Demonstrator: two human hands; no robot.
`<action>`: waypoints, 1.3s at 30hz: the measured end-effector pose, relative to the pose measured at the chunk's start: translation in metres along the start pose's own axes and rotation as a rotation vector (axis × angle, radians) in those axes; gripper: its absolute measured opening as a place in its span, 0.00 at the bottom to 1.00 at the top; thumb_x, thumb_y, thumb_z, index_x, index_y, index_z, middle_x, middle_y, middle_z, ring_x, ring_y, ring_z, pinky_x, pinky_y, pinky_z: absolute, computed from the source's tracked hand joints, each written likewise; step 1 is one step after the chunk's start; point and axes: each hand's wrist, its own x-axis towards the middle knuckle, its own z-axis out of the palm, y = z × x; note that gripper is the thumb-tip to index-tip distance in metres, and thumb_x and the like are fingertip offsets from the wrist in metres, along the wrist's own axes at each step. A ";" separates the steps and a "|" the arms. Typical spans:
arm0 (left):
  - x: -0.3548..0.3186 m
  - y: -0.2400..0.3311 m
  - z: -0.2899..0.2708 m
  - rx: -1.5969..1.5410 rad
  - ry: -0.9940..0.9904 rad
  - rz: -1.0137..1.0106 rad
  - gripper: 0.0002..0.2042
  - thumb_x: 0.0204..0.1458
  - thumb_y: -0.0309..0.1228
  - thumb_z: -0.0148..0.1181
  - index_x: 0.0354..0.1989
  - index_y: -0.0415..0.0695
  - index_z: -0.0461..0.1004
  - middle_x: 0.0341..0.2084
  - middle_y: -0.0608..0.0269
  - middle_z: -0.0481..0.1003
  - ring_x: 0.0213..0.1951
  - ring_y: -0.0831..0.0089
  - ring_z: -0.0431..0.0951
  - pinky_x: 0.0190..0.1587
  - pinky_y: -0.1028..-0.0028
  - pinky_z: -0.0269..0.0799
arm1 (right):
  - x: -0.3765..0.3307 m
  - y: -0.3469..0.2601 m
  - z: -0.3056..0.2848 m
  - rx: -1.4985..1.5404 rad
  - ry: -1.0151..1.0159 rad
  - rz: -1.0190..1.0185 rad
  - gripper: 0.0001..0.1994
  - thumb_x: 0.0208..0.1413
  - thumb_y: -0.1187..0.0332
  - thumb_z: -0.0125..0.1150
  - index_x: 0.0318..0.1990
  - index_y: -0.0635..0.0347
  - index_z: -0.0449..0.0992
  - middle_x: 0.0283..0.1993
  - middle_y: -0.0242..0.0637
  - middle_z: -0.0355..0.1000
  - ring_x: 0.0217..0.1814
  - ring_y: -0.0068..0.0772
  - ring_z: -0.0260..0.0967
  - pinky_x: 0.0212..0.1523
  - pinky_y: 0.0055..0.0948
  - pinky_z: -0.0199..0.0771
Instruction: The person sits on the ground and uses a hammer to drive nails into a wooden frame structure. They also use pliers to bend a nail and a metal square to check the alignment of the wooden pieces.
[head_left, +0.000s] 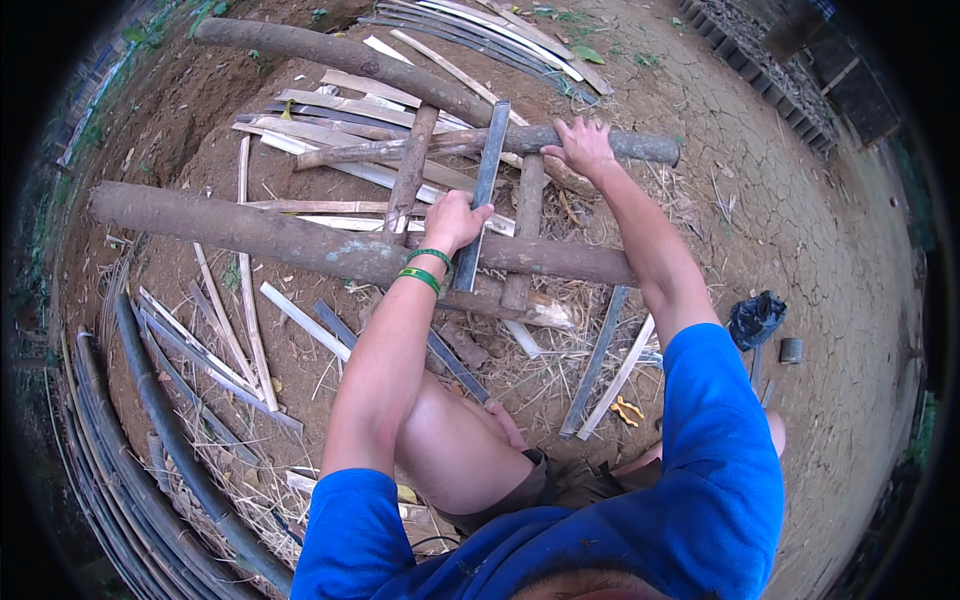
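My left hand (456,222) is closed on a flat, dark bamboo strip (492,155). The strip lies across a rough frame of logs, one end over the far log (645,147) and the other over the near log (230,225). Further right, my right hand (582,148) rests on the far log with its fingers spread, apart from the strip. Two shorter cross logs join the frame, the left crosspiece (410,172) and the right crosspiece (526,210). My left palm and the strip's surface beneath it are hidden.
Split bamboo slats (490,35) lie beyond the frame, near another log (330,50). Long bamboo poles (150,400) curve along the left. A yellow-orange hand tool (627,411), a black plastic bag (757,320) and a small can (791,350) are on cracked soil at right.
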 end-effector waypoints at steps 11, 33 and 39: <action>0.001 0.002 -0.003 -0.023 -0.026 0.012 0.22 0.52 0.48 0.64 0.39 0.37 0.82 0.40 0.42 0.80 0.48 0.49 0.79 0.53 0.58 0.73 | -0.003 0.008 0.009 0.066 0.101 -0.027 0.31 0.54 0.35 0.56 0.58 0.44 0.70 0.56 0.49 0.70 0.63 0.55 0.64 0.60 0.66 0.57; -0.003 0.003 -0.010 0.069 -0.028 -0.026 0.23 0.54 0.48 0.62 0.39 0.35 0.81 0.43 0.39 0.79 0.49 0.45 0.78 0.54 0.56 0.72 | -0.136 -0.029 -0.107 0.336 -0.644 -0.224 0.47 0.49 0.31 0.60 0.68 0.58 0.64 0.62 0.53 0.69 0.66 0.51 0.66 0.67 0.47 0.65; 0.006 0.008 -0.008 0.115 -0.042 0.019 0.24 0.53 0.50 0.62 0.37 0.36 0.82 0.39 0.39 0.79 0.47 0.46 0.79 0.51 0.55 0.73 | -0.210 0.001 -0.093 0.160 -0.360 -0.196 0.33 0.40 0.41 0.74 0.48 0.55 0.75 0.35 0.43 0.80 0.42 0.48 0.79 0.44 0.46 0.78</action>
